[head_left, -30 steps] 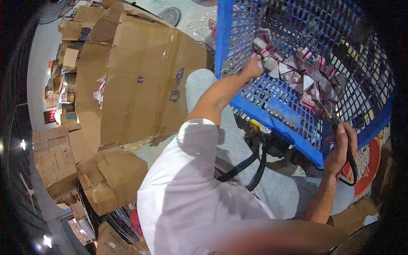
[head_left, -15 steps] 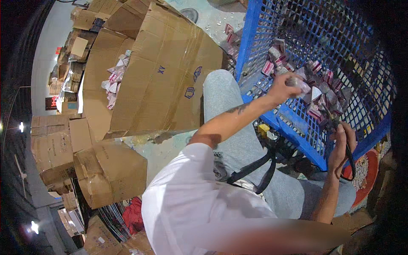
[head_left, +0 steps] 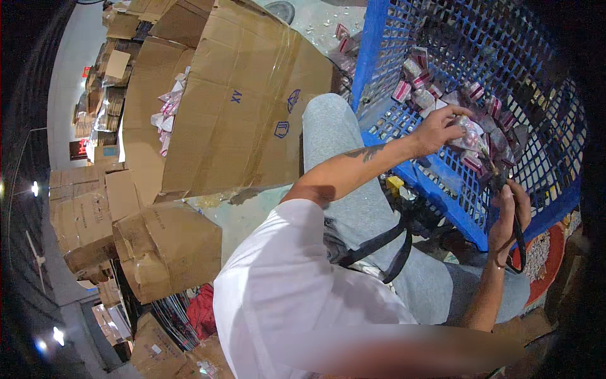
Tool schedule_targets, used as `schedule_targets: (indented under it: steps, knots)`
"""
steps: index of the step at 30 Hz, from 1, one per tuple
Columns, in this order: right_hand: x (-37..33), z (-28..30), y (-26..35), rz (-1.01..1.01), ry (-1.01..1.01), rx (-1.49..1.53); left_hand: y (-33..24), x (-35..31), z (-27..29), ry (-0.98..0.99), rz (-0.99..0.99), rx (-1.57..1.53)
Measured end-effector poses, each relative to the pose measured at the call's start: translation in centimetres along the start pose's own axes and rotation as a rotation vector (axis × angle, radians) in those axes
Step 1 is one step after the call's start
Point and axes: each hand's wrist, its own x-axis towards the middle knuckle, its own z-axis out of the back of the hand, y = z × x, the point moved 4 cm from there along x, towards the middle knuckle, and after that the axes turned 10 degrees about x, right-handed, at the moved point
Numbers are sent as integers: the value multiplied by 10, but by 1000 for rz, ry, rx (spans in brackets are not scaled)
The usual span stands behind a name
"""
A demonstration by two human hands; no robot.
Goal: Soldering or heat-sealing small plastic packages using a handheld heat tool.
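My left hand (head_left: 437,132) is closed at the fingertips on a small clear plastic packet (head_left: 468,134) with pink and white parts, over a blue plastic basket (head_left: 432,189). My right hand (head_left: 511,211) grips a slim black-handled tool (head_left: 497,179) with a black cord hanging beside the wrist. The tool's narrow front end points toward the held packet; whether the two touch I cannot tell. Several similar packets (head_left: 401,91) with pink-and-white labels lie loose in the basket around both hands.
A large open cardboard box (head_left: 252,107) with packets (head_left: 165,114) inside stands to the left. An orange-red tub (head_left: 554,268) of small pale pieces sits at the right. More cartons (head_left: 167,252) are at lower left. A black strap (head_left: 394,262) crosses my lap.
My left hand has shifted slightly right and down, bringing the packet closer to the tool. The right hand stays nearly in place. The whole view has shifted slightly.
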Motion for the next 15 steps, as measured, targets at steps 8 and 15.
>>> schedule_targets:
  steps: [8,15]
  knots:
    - [-2,-3,-2,30,-35,62,1,-3,-1,95,100,43]
    - [-4,-8,13,9,-3,30,-1,-2,4,84,86,251]
